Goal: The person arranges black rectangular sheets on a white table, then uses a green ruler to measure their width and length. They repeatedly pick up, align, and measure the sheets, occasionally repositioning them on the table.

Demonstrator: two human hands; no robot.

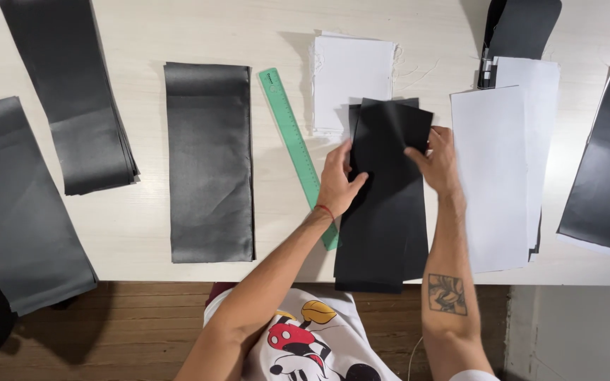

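A stack of long black fabric strips (383, 226) lies on the pale table (135, 226), its near end hanging a little over the front edge. My left hand (339, 180) grips the left edge of the top black strip near its far end. My right hand (438, 161) pinches the right edge of the same strip, slightly lifted and skewed over the stack. A green ruler (293, 141) lies diagonally just left of my left hand.
A dark grey satin strip (210, 162) lies left of the ruler, with two more grey strips (72, 92) further left. A white fabric pile (351, 81) sits behind the black stack. White strips (495, 176) and a black strip (605, 162) lie at the right.
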